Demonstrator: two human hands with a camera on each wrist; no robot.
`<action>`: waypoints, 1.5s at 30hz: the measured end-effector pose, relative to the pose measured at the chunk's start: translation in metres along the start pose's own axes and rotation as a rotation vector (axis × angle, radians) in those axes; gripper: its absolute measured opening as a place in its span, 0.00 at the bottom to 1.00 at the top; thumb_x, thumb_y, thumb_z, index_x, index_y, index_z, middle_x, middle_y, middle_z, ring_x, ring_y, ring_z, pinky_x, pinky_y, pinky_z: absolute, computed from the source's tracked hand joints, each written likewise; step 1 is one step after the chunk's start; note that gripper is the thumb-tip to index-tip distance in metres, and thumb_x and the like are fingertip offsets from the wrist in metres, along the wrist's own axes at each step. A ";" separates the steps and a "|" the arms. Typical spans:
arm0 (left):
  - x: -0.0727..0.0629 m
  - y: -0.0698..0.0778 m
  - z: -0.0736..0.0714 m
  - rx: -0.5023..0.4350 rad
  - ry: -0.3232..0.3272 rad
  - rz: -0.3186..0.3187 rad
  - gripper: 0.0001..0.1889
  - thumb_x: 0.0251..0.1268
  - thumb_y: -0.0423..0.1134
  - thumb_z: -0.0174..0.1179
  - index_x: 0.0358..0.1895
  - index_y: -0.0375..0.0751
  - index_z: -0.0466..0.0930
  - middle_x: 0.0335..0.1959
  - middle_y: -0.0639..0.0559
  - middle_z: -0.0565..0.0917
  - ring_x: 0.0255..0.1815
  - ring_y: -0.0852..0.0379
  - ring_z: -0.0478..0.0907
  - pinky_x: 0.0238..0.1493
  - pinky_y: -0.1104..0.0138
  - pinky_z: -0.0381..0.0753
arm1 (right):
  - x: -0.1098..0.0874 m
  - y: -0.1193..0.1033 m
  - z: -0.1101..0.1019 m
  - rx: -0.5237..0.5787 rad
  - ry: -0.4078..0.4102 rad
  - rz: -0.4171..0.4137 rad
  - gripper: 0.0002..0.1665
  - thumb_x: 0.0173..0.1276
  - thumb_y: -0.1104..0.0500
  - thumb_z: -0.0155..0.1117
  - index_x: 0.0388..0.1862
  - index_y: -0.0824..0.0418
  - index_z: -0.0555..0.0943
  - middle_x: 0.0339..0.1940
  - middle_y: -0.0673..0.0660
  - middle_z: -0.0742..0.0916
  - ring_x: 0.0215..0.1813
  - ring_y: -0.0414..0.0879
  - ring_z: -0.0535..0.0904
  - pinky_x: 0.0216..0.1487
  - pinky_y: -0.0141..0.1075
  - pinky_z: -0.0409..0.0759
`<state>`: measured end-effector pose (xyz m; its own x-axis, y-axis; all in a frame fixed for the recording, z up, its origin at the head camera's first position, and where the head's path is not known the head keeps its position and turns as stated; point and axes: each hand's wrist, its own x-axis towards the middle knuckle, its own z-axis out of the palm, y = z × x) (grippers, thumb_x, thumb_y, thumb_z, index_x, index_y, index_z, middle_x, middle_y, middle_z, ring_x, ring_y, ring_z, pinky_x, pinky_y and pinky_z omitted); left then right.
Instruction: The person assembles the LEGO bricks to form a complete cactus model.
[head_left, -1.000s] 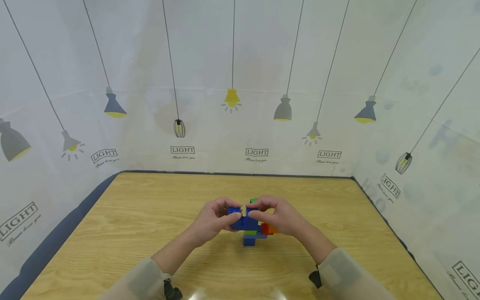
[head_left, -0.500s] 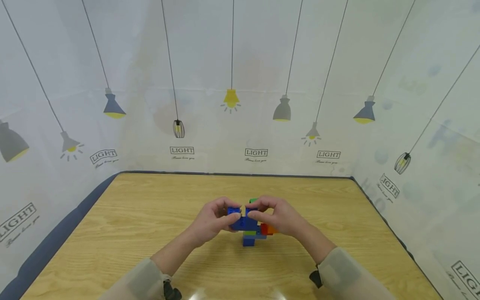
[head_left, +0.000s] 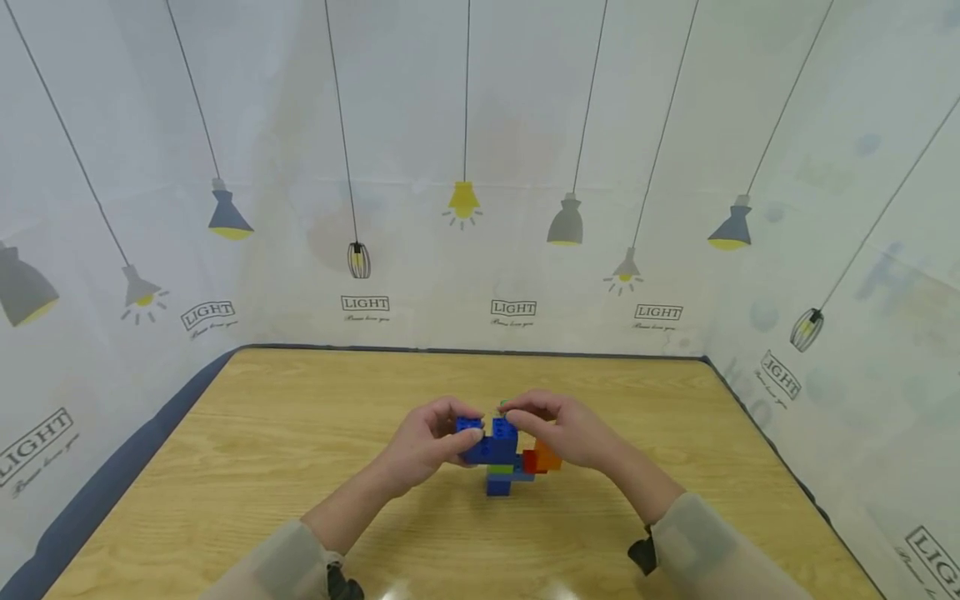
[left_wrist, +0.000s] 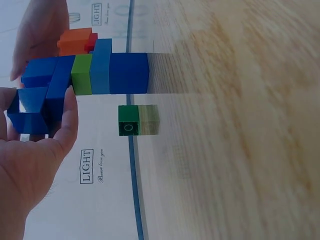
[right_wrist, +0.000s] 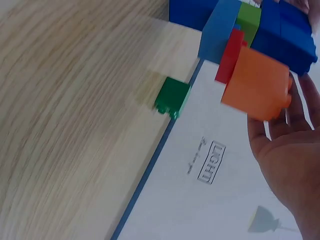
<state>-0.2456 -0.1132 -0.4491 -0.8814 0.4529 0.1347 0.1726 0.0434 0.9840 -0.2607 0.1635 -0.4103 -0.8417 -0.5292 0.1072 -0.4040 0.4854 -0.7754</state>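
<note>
A tower of toy building bricks [left_wrist: 81,75] stands upright on the table, in front of the person. From its dark blue base brick [head_left: 498,486] it rises through light blue and lime green to a long blue brick [head_left: 487,450]. Two smaller blue bricks sit on top of that one. The left hand [head_left: 420,442] pinches the top-left blue brick [left_wrist: 31,107] between thumb and fingers. Beside the top-right blue brick [head_left: 505,428], the right hand [head_left: 562,427] has its fingers extended, close behind the orange brick [right_wrist: 257,82]. A red brick [right_wrist: 231,55] joins that orange brick to the tower.
A loose green brick [left_wrist: 128,120] lies on the table behind the tower, mostly hidden by the right hand in the head view. The wooden table [head_left: 300,400] ends at a dark blue edge against a white backdrop [head_left: 420,233] printed with lamps.
The right hand has loosened from the top-right blue brick and moved slightly right, uncovering that brick and more of the orange one. The left hand keeps its pinch.
</note>
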 end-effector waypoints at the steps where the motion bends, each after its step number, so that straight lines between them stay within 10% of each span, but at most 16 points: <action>1: 0.000 0.000 0.000 0.001 0.003 -0.001 0.17 0.82 0.39 0.65 0.65 0.34 0.81 0.61 0.31 0.84 0.52 0.51 0.86 0.48 0.56 0.95 | 0.000 0.003 -0.003 0.011 0.012 0.002 0.21 0.88 0.43 0.60 0.67 0.51 0.87 0.61 0.54 0.91 0.61 0.52 0.88 0.62 0.46 0.89; 13: 0.000 -0.001 -0.001 0.000 0.008 -0.017 0.16 0.81 0.40 0.67 0.63 0.38 0.83 0.59 0.41 0.85 0.52 0.51 0.86 0.49 0.52 0.95 | 0.012 0.051 -0.028 -0.012 0.104 0.050 0.21 0.90 0.48 0.57 0.67 0.58 0.86 0.61 0.60 0.91 0.57 0.61 0.88 0.64 0.53 0.89; 45: -0.001 0.000 -0.001 -0.027 -0.003 -0.025 0.17 0.82 0.40 0.66 0.64 0.36 0.81 0.63 0.31 0.83 0.53 0.50 0.86 0.49 0.58 0.95 | 0.069 0.096 -0.008 -0.131 -0.055 0.233 0.25 0.75 0.53 0.77 0.69 0.53 0.86 0.66 0.58 0.88 0.65 0.55 0.84 0.70 0.56 0.85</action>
<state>-0.2456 -0.1147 -0.4486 -0.8840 0.4544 0.1100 0.1387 0.0302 0.9899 -0.3603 0.1789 -0.4723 -0.8980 -0.4282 -0.1010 -0.2480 0.6823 -0.6877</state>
